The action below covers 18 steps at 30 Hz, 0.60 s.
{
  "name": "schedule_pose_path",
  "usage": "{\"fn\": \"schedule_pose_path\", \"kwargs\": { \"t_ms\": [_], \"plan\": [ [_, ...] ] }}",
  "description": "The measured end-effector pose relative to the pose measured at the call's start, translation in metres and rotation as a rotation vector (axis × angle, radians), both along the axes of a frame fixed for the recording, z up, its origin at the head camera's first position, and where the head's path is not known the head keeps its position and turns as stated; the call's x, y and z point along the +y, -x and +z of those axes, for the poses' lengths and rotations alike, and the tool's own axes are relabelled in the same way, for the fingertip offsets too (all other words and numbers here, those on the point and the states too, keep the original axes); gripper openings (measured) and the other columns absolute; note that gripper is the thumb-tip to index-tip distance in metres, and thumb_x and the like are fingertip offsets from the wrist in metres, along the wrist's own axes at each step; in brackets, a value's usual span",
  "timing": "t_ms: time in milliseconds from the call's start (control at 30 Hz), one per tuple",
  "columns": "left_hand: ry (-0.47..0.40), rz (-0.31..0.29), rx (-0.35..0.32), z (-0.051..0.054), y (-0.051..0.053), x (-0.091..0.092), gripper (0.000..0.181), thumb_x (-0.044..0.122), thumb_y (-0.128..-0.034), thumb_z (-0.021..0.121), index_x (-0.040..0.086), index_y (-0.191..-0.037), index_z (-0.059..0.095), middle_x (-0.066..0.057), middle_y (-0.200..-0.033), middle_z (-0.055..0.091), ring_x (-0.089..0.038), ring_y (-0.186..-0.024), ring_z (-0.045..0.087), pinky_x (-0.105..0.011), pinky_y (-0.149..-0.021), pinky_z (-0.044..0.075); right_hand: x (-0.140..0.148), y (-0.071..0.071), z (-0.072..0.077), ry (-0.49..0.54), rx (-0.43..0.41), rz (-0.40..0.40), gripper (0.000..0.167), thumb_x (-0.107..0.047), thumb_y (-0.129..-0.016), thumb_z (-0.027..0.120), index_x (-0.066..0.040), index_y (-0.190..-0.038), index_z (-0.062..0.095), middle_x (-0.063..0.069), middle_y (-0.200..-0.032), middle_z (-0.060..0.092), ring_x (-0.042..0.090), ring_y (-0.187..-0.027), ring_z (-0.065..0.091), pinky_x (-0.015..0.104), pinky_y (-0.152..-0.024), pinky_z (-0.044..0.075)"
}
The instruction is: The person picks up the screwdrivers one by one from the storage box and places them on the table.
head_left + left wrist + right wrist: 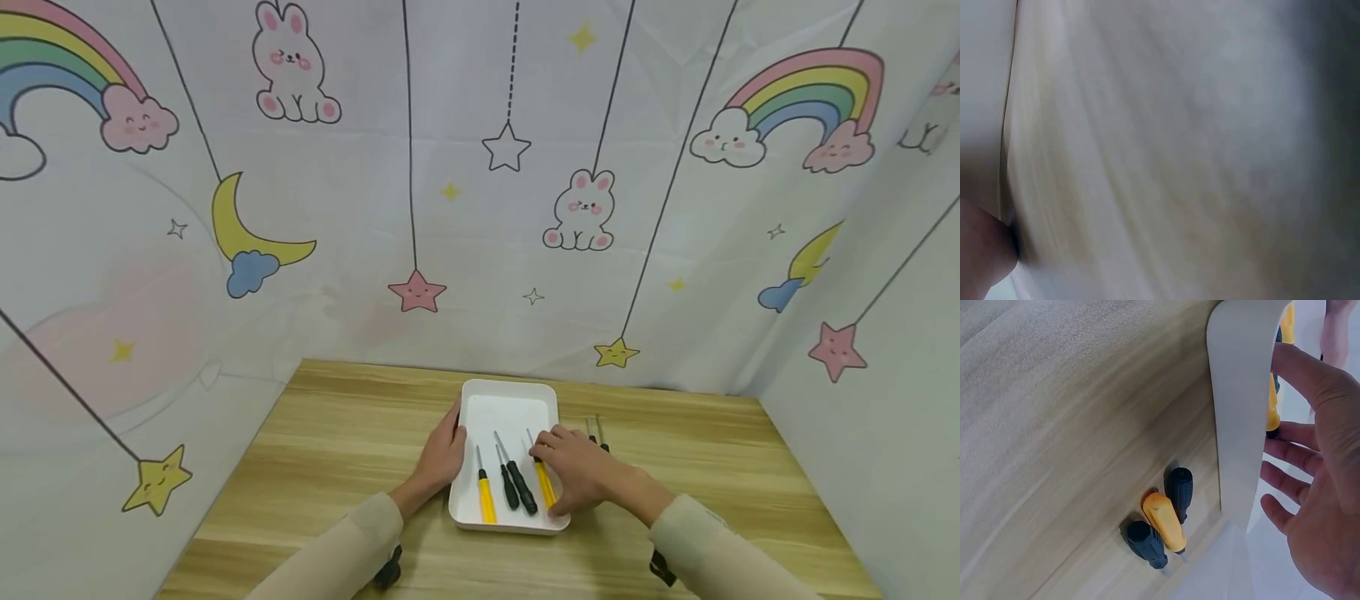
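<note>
A white tray (pixel 498 410) lies on the wooden table, its long side pointing away from me. My left hand (pixel 442 454) grips its left wall, thumb near the rim. Over the right wall reaches my right hand (pixel 583 467), holding a yellow-handled screwdriver (pixel 545 483) inside the tray between thumb and fingers. In the right wrist view, the fingers touch that handle's black end, and the tray wall hides part of it. Also in the tray lie another yellow screwdriver (pixel 487 500) at the left and two black screwdrivers (pixel 521 488) in the middle.
Right of the tray, on the table (pixel 697 467), lie more screwdrivers: the right wrist view shows a yellow one (pixel 1165 522) between two black ones (pixel 1179 494). Behind the table hangs a white cloth (pixel 480 225) printed with rabbits, stars and rainbows. The left wrist view is mostly blurred.
</note>
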<state>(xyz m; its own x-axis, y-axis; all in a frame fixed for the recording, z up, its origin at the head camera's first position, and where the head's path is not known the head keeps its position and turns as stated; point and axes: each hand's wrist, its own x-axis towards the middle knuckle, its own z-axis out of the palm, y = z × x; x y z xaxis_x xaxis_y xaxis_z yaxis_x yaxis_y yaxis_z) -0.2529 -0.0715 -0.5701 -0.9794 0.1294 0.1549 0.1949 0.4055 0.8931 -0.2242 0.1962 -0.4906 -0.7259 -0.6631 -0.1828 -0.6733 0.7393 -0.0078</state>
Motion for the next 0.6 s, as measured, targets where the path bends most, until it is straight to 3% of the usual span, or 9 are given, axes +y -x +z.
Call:
{"fn": "schedule_pose_path", "kwargs": {
  "t_ms": [233, 467, 600],
  "plan": [
    [0.003, 0.003, -0.009, -0.001, 0.001, 0.000, 0.055, 0.008, -0.1131, 0.038, -0.004, -0.165, 0.026, -0.022, -0.170, 0.030, -0.037, -0.157, 0.029, -0.054, -0.127, 0.025, 0.005, -0.002, 0.011, 0.049, -0.007, -0.012, 0.088, -0.060, -0.072, 0.092, -0.013, -0.141, 0.064, 0.002, -0.136, 0.060, 0.021, -0.119, 0.050, 0.047, -0.100, 0.049],
    [0.018, -0.002, 0.034, -0.002, 0.002, 0.000, 0.054, 0.004, -0.1115, 0.039, -0.009, -0.163, 0.027, -0.027, -0.168, 0.031, -0.041, -0.155, 0.031, -0.058, -0.126, 0.026, 0.010, -0.004, 0.014, 0.085, -0.015, -0.015, 0.087, -0.056, -0.072, 0.093, -0.010, -0.141, 0.064, 0.005, -0.137, 0.061, 0.025, -0.122, 0.052, 0.050, -0.100, 0.049],
    [0.021, 0.001, 0.017, -0.002, 0.002, 0.000, 0.055, 0.007, -0.1123, 0.039, -0.007, -0.164, 0.027, -0.024, -0.169, 0.030, -0.039, -0.157, 0.029, -0.055, -0.127, 0.025, 0.011, -0.004, 0.015, 0.092, -0.016, -0.028, 0.087, -0.056, -0.072, 0.093, -0.010, -0.140, 0.065, 0.005, -0.137, 0.061, 0.026, -0.124, 0.053, 0.052, -0.102, 0.050]
  ]
}}
